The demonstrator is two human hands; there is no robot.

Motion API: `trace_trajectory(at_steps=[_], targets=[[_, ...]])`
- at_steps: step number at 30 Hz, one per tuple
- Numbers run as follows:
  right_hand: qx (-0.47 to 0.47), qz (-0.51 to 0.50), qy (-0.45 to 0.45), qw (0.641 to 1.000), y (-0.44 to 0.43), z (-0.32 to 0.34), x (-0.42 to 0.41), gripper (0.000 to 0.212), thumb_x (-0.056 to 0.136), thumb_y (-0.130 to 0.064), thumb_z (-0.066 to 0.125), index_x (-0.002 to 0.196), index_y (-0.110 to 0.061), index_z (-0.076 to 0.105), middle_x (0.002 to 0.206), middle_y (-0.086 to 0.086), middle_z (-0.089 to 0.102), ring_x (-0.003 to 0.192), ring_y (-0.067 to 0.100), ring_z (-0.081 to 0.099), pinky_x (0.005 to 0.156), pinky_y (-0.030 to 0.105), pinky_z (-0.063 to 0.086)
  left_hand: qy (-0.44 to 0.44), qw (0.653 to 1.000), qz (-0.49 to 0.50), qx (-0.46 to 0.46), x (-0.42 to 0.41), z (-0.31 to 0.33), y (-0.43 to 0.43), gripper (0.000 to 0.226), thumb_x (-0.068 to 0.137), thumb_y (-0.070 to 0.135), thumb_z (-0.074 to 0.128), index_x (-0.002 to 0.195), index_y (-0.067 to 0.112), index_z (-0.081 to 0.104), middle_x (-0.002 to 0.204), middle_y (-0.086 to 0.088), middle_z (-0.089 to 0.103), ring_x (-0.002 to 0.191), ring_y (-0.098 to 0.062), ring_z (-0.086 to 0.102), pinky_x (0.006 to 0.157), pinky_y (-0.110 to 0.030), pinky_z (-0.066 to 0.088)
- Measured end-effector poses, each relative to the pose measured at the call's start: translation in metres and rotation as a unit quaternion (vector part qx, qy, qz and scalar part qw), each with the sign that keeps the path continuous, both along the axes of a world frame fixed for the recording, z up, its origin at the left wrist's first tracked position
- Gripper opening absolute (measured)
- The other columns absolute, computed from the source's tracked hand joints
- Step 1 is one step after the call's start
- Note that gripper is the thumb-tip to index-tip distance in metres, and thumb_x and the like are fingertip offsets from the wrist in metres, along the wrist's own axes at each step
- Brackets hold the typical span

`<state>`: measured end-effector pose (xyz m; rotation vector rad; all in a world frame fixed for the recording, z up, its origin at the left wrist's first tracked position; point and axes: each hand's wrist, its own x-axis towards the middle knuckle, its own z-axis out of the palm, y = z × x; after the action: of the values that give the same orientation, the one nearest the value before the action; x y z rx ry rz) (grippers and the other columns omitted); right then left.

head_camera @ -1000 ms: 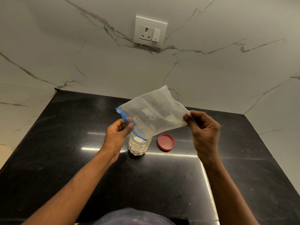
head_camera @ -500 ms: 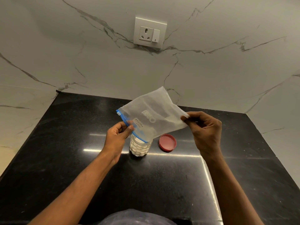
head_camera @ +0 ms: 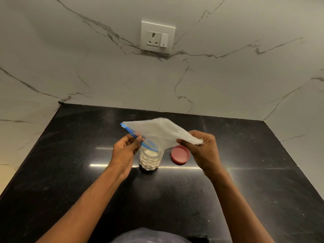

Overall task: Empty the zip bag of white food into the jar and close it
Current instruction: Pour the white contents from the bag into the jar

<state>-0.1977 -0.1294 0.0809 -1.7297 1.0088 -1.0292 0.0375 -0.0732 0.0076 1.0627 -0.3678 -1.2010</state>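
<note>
While both hands pinch it, zip bag (head_camera: 157,132) slants, blue mouth down over jar (head_camera: 151,159)

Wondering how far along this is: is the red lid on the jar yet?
No, the lid lies flat on the counter right of the open jar.

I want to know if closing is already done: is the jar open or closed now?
Open. The jar has no cap on its mouth; the red lid lies on the black counter beside it.

Black counter (head_camera: 87,172) carries jar (head_camera: 151,159) and red lid (head_camera: 180,154)
</note>
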Motion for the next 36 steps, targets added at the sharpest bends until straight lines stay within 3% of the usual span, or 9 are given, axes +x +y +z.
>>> trace_trajectory(at_steps=[5, 15, 17, 19, 22, 26, 30, 33, 36], targets=[[-0.073, -0.015, 0.037, 0.997, 0.0, -0.003, 0.02, 0.017, 0.084, -0.008, 0.086, 0.085, -0.02, 0.073, 0.077, -0.012, 0.073, 0.07, 0.0, 0.07, 0.062, 0.012, 0.052, -0.019, 1.0, -0.021, -0.011, -0.003, 0.001, 0.005, 0.021, 0.096, 0.005, 0.069, 0.113, 0.016, 0.075, 0.11, -0.002, 0.082, 0.105, -0.013, 0.078, 0.086, -0.024, 0.062], [-0.011, -0.083, -0.101, 0.991, -0.008, -0.002, 0.016, 0.014, 0.085, -0.018, 0.087, 0.094, -0.021, 0.077, 0.089, 0.005, 0.078, 0.083, 0.026, 0.075, 0.07, 0.037, 0.062, -0.01, 1.0, -0.012, -0.026, 0.001, -0.004, 0.004, 0.037, 0.077, 0.021, 0.081, 0.113, 0.014, 0.076, 0.113, -0.006, 0.082, 0.108, -0.017, 0.077, 0.097, -0.032, 0.058], [0.054, -0.052, -0.117, 0.99, -0.008, -0.01, 0.016, 0.035, 0.081, -0.027, 0.09, 0.111, -0.023, 0.074, 0.104, 0.003, 0.079, 0.097, 0.024, 0.077, 0.079, 0.034, 0.065, 0.003, 1.0, -0.009, -0.026, 0.002, -0.005, 0.002, 0.037, 0.078, 0.02, 0.081, 0.114, 0.013, 0.076, 0.114, -0.006, 0.081, 0.11, -0.018, 0.077, 0.095, -0.03, 0.059], [0.131, 0.003, -0.084, 0.988, -0.004, -0.023, 0.021, 0.055, 0.076, -0.028, 0.092, 0.125, -0.03, 0.067, 0.114, -0.007, 0.078, 0.109, 0.017, 0.074, 0.085, 0.026, 0.063, 0.016, 1.0, -0.003, -0.025, 0.002, -0.005, 0.001, 0.037, 0.077, 0.019, 0.081, 0.113, 0.012, 0.076, 0.113, -0.007, 0.081, 0.109, -0.018, 0.077, 0.089, -0.026, 0.062], [0.111, 0.019, -0.043, 0.993, 0.004, -0.035, 0.033, 0.051, 0.084, -0.019, 0.086, 0.109, -0.06, 0.068, 0.102, -0.031, 0.075, 0.104, 0.0, 0.072, 0.071, 0.01, 0.057, 0.014, 1.0, -0.012, -0.024, 0.0, -0.004, 0.002, 0.036, 0.08, 0.017, 0.08, 0.114, 0.012, 0.076, 0.113, -0.006, 0.082, 0.107, -0.016, 0.077, 0.083, -0.022, 0.062], [0.011, -0.024, -0.051, 0.998, -0.002, -0.037, 0.04, 0.014, 0.089, -0.033, 0.081, 0.101, -0.028, 0.078, 0.096, 0.003, 0.08, 0.09, 0.022, 0.078, 0.073, 0.045, 0.065, -0.002, 1.0, -0.013, -0.024, 0.003, -0.001, 0.002, 0.038, 0.079, 0.02, 0.08, 0.116, 0.012, 0.075, 0.115, -0.006, 0.081, 0.107, -0.016, 0.077, 0.086, -0.025, 0.061], [0.045, -0.015, -0.035, 0.998, 0.0, -0.033, 0.048, 0.04, 0.094, -0.018, 0.077, 0.109, -0.054, 0.068, 0.102, -0.036, 0.073, 0.1, -0.012, 0.069, 0.076, 0.01, 0.056, 0.011, 1.0, 0.0, -0.025, 0.007, -0.002, 0.001, 0.024, 0.09, 0.01, 0.075, 0.114, 0.012, 0.075, 0.111, -0.005, 0.082, 0.105, -0.015, 0.078, 0.082, -0.022, 0.062], [0.028, 0.001, -0.05, 0.998, -0.002, -0.033, 0.045, 0.053, 0.091, -0.01, 0.078, 0.105, -0.061, 0.073, 0.099, -0.029, 0.077, 0.097, -0.002, 0.075, 0.077, 0.017, 0.061, 0.0, 1.0, -0.004, -0.026, 0.006, -0.002, 0.0, 0.025, 0.085, 0.016, 0.077, 0.11, 0.014, 0.076, 0.108, -0.004, 0.082, 0.102, -0.015, 0.078, 0.08, -0.022, 0.063], [0.041, -0.017, -0.065, 0.997, 0.0, -0.029, 0.045, 0.049, 0.085, -0.031, 0.08, 0.114, -0.068, 0.063, 0.106, -0.029, 0.075, 0.102, -0.005, 0.072, 0.076, 0.014, 0.058, -0.008, 1.0, -0.006, -0.027, 0.006, -0.002, 0.0, 0.031, 0.082, 0.019, 0.078, 0.112, 0.014, 0.076, 0.112, -0.006, 0.081, 0.107, -0.017, 0.077, 0.082, -0.024, 0.063]])
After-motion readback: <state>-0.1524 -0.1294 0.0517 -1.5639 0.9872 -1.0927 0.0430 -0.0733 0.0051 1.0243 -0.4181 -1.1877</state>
